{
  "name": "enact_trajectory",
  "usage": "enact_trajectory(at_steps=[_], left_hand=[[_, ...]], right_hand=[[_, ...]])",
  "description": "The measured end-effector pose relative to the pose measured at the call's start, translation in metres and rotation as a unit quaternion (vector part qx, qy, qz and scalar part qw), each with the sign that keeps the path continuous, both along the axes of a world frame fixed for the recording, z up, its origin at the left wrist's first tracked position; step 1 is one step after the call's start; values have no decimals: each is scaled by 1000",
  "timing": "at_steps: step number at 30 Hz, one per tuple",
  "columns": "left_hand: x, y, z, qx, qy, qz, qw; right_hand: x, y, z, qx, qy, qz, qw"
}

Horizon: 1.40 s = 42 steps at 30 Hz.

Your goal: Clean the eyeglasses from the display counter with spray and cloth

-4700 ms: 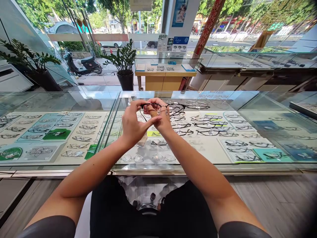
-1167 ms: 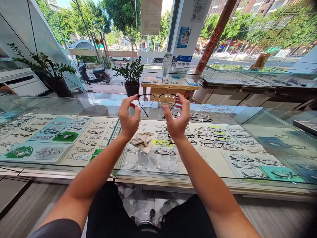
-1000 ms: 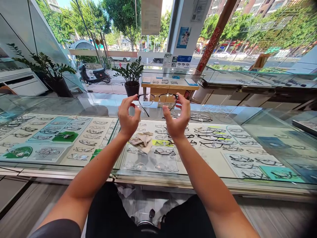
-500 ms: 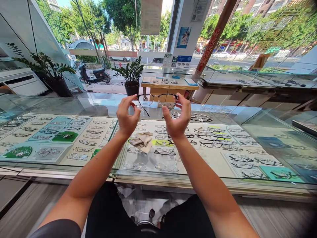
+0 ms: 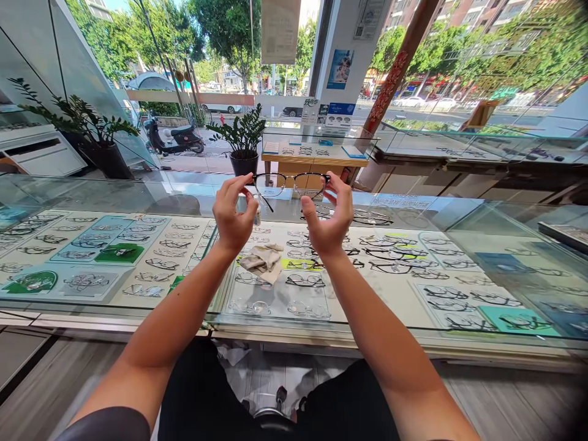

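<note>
A pair of eyeglasses with dark upper rims is held up above the glass counter, its lenses level between my hands. My left hand pinches the left end of the frame, and one dark temple angles down beside it. At the opposite end, my right hand grips the frame near the hinge, thumb raised in front of the right lens. Below the hands, a crumpled beige cloth lies on the counter top. Just behind my left fingers stands a small bottle, partly covered.
The glass display counter spans the view, with rows of spectacles inside. Beyond it are a potted plant, a wooden display table and a window front. Another plant stands at left.
My left hand has shifted very slightly left, and the hanging temple with it. Both hands keep their hold on the eyeglasses.
</note>
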<state>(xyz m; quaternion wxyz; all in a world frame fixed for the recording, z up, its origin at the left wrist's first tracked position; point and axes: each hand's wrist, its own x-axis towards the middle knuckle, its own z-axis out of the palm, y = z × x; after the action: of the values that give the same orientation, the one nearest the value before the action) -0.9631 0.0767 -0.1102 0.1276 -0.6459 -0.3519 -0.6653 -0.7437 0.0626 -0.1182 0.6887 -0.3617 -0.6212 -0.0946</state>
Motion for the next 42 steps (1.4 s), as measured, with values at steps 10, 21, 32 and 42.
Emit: enact_trajectory(at_steps=[10, 21, 32, 42], left_hand=[[-2, 0, 2, -1, -4, -14, 1000], [-2, 0, 4, 41, 1, 21, 999], [-3, -3, 6, 60, -8, -12, 998], [-2, 1, 4, 48, 7, -38, 998]], right_hand=[[3, 7, -3, -37, 10, 27, 999], [3, 6, -2, 14, -6, 19, 1000], [11, 6, 0, 31, -47, 24, 998], [15, 11, -3, 49, -59, -6, 997]])
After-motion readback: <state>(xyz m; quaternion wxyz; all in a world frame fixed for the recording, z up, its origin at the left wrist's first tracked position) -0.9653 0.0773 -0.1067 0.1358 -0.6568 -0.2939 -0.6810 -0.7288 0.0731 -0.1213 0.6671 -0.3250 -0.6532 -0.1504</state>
